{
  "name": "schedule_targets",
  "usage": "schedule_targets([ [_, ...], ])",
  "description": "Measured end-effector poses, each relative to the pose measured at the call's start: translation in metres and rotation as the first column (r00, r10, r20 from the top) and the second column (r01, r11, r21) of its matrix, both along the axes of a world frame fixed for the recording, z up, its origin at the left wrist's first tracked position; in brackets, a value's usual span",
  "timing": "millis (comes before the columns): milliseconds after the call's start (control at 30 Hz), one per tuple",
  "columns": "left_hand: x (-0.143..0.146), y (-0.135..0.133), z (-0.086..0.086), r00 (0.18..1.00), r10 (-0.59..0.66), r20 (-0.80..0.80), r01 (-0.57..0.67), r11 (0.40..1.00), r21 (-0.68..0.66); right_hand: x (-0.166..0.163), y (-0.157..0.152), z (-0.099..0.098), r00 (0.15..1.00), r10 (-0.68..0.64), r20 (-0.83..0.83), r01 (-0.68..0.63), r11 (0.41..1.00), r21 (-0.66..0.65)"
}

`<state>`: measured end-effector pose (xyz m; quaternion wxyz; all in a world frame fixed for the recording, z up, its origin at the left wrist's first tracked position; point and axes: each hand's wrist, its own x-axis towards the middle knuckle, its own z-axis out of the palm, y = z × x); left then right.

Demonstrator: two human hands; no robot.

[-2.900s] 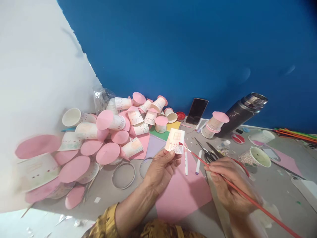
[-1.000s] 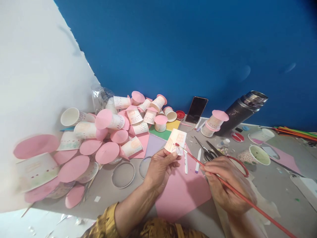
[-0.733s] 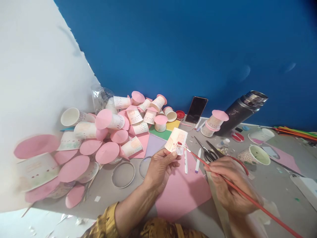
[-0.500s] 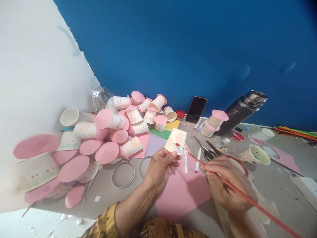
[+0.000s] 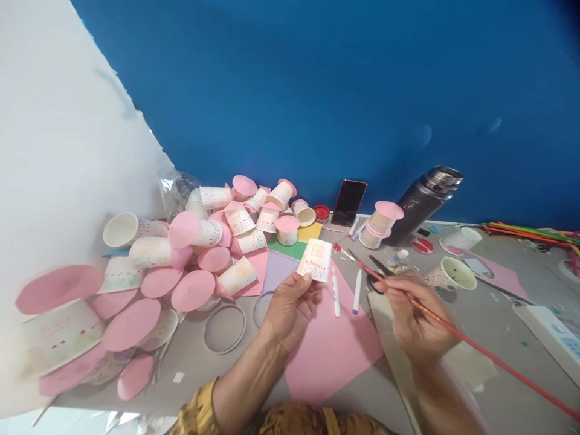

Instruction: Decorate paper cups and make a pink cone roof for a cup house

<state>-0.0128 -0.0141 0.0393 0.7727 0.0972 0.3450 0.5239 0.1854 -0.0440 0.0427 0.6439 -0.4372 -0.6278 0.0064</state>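
My left hand (image 5: 292, 308) pinches a small white paper cup (image 5: 315, 260), turned upside down and tilted. A window outline, red dabs and purple strokes are on its side. In my right hand (image 5: 419, 317) is a long red-handled paintbrush (image 5: 457, 331), held like a pen. Its red-wetted tip (image 5: 338, 248) is just right of the cup, apart from it. Beneath both hands lies a pink paper sheet (image 5: 333, 356), with a white marker (image 5: 335, 291) and a purple-ended marker (image 5: 357, 293) on it. Scissors (image 5: 377, 263) lie partly hidden behind my right hand.
Many decorated cups with pink discs (image 5: 193, 290) are heaped at left. A phone (image 5: 348, 202) leans on the blue wall beside a red paint pot (image 5: 321, 212). Toward the right are stacked cups (image 5: 380, 223), a dark flask (image 5: 419, 208), a green-lined cup (image 5: 453, 275) and a power strip (image 5: 550, 338).
The brush tip has lifted off the cup and moved up and right. My left hand has turned the cup, so more red dabs and purple strokes show. The view has shifted slightly right.
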Motion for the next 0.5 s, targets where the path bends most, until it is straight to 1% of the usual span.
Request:
schedule_targets([
  [100, -0.003, 0.003, 0.003, 1.000, 0.025, 0.013, -0.025, 1.000, -0.019, 0.003, 0.007, 0.000, 0.983, -0.091, -0.162, 0.071, 0.989, -0.128],
  [167, -0.006, 0.004, 0.006, 0.999, 0.034, 0.026, -0.033, 0.998, -0.049, 0.009, 0.014, 0.007, 0.969, -0.112, -0.222, 0.064, 0.975, -0.211],
  [200, -0.009, 0.004, 0.008, 0.999, 0.034, 0.030, -0.032, 0.997, -0.064, 0.012, 0.018, 0.013, 0.971, -0.107, -0.216, 0.050, 0.966, -0.253],
  [233, -0.011, 0.004, 0.010, 0.999, 0.034, 0.033, -0.031, 0.996, -0.078, 0.016, 0.023, 0.022, 0.976, -0.108, -0.187, 0.049, 0.954, -0.297],
  [300, -0.015, 0.004, 0.014, 0.999, 0.042, 0.031, -0.039, 0.995, -0.097, 0.022, 0.039, 0.042, 0.987, -0.143, -0.072, 0.111, 0.936, -0.335],
  [400, -0.020, 0.004, 0.018, 0.998, 0.064, 0.011, -0.062, 0.992, -0.108, 0.021, 0.078, 0.072, 0.979, -0.191, 0.071, 0.204, 0.942, -0.266],
  [433, -0.021, 0.004, 0.018, 0.997, 0.072, 0.003, -0.071, 0.991, -0.111, 0.018, 0.095, 0.079, 0.972, -0.187, 0.141, 0.221, 0.932, -0.288],
  [467, -0.022, 0.004, 0.019, 0.997, 0.079, -0.002, -0.079, 0.990, -0.114, 0.014, 0.112, 0.085, 0.958, -0.180, 0.225, 0.250, 0.909, -0.335],
  [500, -0.023, 0.005, 0.019, 0.996, 0.085, -0.006, -0.085, 0.990, -0.117, 0.008, 0.130, 0.088, 0.930, -0.161, 0.329, 0.291, 0.870, -0.397],
])
